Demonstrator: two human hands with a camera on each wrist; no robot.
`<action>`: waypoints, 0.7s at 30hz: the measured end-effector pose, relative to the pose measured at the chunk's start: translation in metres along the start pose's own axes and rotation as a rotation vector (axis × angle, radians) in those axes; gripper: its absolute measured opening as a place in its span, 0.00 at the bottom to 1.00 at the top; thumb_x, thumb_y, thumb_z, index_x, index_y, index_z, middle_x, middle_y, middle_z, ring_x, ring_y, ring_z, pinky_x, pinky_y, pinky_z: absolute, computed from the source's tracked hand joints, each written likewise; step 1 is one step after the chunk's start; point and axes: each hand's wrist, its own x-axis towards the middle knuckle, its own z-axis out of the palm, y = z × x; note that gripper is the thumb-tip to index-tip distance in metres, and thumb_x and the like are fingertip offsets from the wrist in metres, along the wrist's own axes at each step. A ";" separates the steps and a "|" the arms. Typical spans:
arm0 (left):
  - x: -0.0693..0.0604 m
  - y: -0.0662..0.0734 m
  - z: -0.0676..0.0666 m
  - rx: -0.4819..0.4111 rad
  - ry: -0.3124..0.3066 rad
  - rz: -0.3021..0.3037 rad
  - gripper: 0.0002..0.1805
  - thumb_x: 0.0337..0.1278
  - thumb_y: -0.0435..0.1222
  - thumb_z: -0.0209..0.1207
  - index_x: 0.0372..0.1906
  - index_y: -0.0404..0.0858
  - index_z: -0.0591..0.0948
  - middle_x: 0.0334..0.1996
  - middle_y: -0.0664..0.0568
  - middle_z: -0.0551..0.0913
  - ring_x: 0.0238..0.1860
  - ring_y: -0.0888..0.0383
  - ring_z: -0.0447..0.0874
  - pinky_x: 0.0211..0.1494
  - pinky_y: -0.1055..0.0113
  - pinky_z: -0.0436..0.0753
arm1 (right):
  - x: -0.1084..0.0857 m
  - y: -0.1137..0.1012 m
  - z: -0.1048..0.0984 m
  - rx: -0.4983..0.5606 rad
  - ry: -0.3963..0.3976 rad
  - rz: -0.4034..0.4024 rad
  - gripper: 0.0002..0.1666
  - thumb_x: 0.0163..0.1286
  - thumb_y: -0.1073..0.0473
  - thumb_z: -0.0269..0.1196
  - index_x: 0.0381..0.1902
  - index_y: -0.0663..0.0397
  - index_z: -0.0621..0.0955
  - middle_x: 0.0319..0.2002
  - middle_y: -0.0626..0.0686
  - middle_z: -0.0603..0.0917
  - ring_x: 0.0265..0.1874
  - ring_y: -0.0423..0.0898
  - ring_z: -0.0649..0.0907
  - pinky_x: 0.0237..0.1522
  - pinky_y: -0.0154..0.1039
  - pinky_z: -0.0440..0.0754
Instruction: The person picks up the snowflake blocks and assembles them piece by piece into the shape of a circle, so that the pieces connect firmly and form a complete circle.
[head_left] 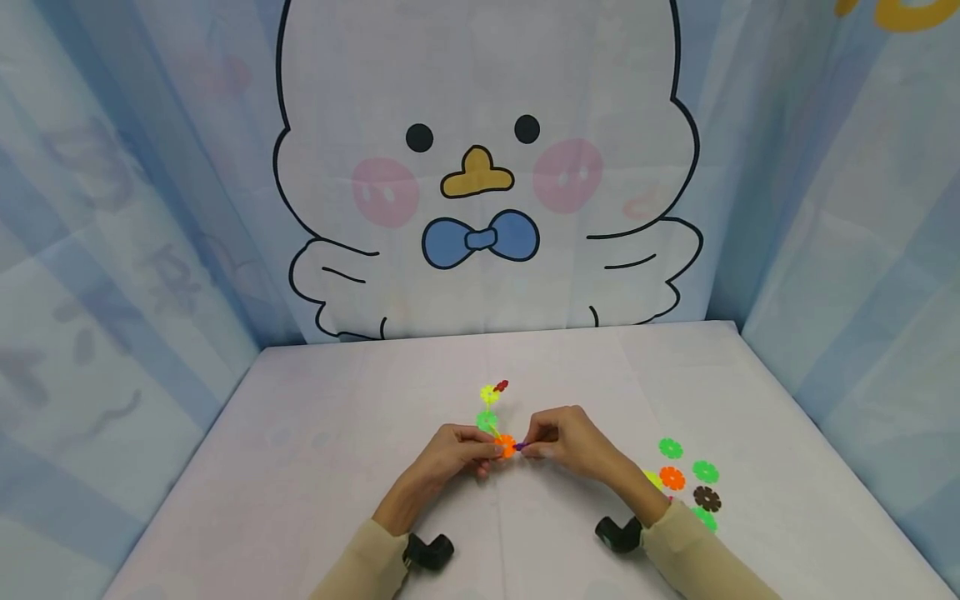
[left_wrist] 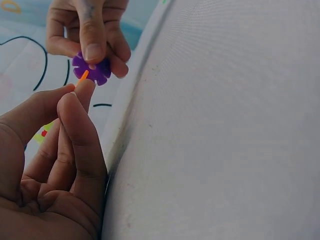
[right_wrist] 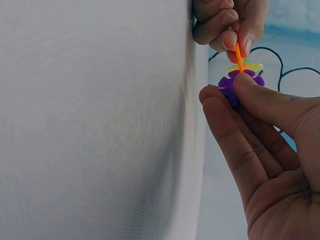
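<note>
The chain (head_left: 487,418) appears joined through the orange disc (head_left: 506,447), pinched by the left hand (head_left: 456,454) over the table (head_left: 300,467); the right hand (head_left: 570,437) pinches the purple disc (right_wrist: 227,85) at its edge, seating unconfirmed, and loose discs (head_left: 706,472) lie unjoined.

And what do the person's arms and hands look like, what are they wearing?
The left hand and right hand are bare, with no gloves showing. The left sleeve and right sleeve are plain beige. Near each cuff sits a chunky, rounded black gadget, a left one and a right one. No cables show.
</note>
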 end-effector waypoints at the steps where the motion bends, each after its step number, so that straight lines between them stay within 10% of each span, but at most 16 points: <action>1: 0.000 0.000 0.000 -0.003 0.001 0.002 0.12 0.62 0.30 0.70 0.44 0.23 0.87 0.27 0.54 0.91 0.22 0.65 0.81 0.31 0.72 0.85 | 0.000 0.000 0.000 -0.006 0.004 -0.007 0.07 0.64 0.65 0.76 0.29 0.54 0.87 0.32 0.50 0.93 0.31 0.35 0.88 0.38 0.28 0.87; 21: -0.001 0.003 0.000 0.020 0.006 -0.012 0.13 0.64 0.33 0.70 0.45 0.24 0.87 0.27 0.54 0.90 0.22 0.65 0.79 0.33 0.74 0.83 | 0.002 -0.003 0.006 -0.092 0.055 -0.006 0.08 0.62 0.63 0.78 0.28 0.48 0.87 0.31 0.44 0.92 0.31 0.32 0.86 0.40 0.28 0.86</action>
